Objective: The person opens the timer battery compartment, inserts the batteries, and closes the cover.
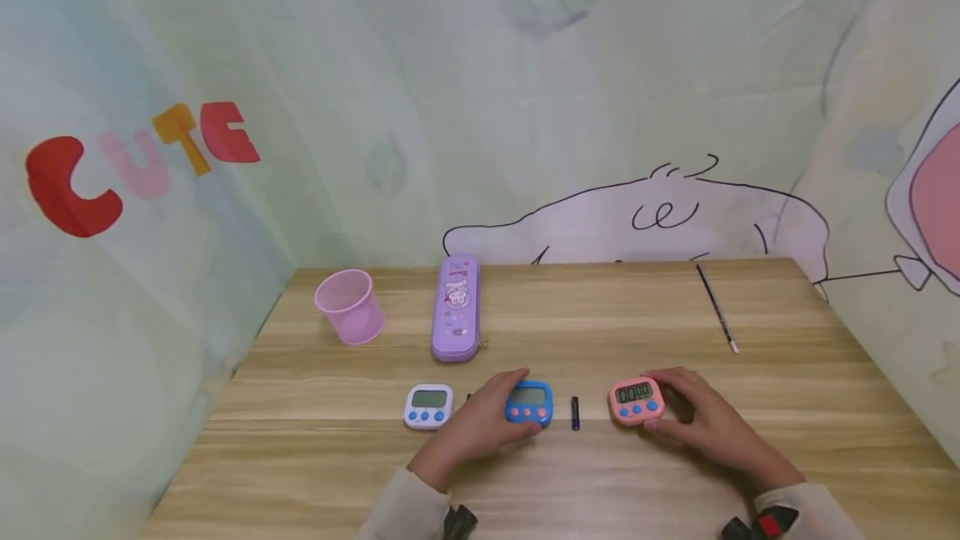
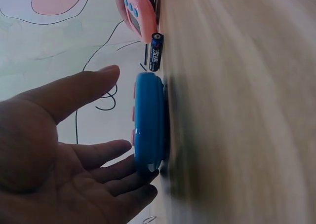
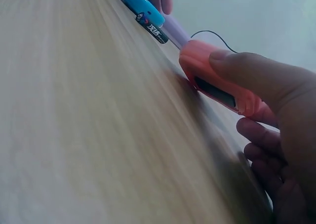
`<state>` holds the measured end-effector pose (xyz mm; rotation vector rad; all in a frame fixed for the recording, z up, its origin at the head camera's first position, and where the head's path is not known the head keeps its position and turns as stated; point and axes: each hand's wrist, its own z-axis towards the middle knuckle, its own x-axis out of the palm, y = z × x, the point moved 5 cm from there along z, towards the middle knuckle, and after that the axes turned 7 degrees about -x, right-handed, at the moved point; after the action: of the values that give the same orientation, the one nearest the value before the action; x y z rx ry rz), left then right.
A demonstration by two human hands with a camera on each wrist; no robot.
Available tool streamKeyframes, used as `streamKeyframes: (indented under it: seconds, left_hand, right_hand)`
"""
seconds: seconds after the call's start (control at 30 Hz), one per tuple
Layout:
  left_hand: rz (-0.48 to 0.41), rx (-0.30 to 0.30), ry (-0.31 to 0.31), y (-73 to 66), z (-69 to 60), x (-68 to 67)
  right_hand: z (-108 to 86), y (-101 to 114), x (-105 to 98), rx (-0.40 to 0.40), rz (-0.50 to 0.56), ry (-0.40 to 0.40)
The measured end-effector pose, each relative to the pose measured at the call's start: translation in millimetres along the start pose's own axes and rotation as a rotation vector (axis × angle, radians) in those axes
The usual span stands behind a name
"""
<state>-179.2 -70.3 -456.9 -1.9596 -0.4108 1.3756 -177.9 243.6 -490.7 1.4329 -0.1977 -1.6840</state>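
In the head view a blue timer [image 1: 528, 403] with pink buttons lies on the table. My left hand [image 1: 486, 419] is spread beside it; in the left wrist view the thumb [image 2: 94, 86] stands apart from the timer and the fingers reach its far edge, where I cannot tell whether they touch. My right hand [image 1: 701, 415] pinches a pink timer [image 1: 636, 402] between thumb and fingers, its display reading zeros. In the right wrist view that timer is tilted, slightly off the table. A small dark battery [image 1: 575, 412] lies between the two timers.
A white timer [image 1: 429, 407] with blue buttons lies left of my left hand. Farther back are a pink cup [image 1: 351, 307], a purple pencil case [image 1: 456, 308] and a pencil [image 1: 717, 308] at the right. A printed curtain [image 1: 360, 107] hangs behind the table [image 1: 585, 482].
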Motion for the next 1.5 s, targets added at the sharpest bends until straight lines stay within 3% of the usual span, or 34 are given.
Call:
streamKeyframes:
  seconds: [0.37,0.83,1.5]
  left_hand:
    - [0.041,0.046,-0.008,-0.4,0.9,0.1]
    - [0.081,0.049,-0.011,-0.8,-1.4,1.7]
    - [0.117,0.049,-0.002,0.2,-1.4,3.6]
  right_hand:
    - [1.5,0.1,-0.4,-0.001,-0.045,0.012]
    - [1.9,3.1,1.5,-0.071,-0.092,-0.017]
    - [2.5,1.3,-3.9,-0.069,-0.11,0.005]
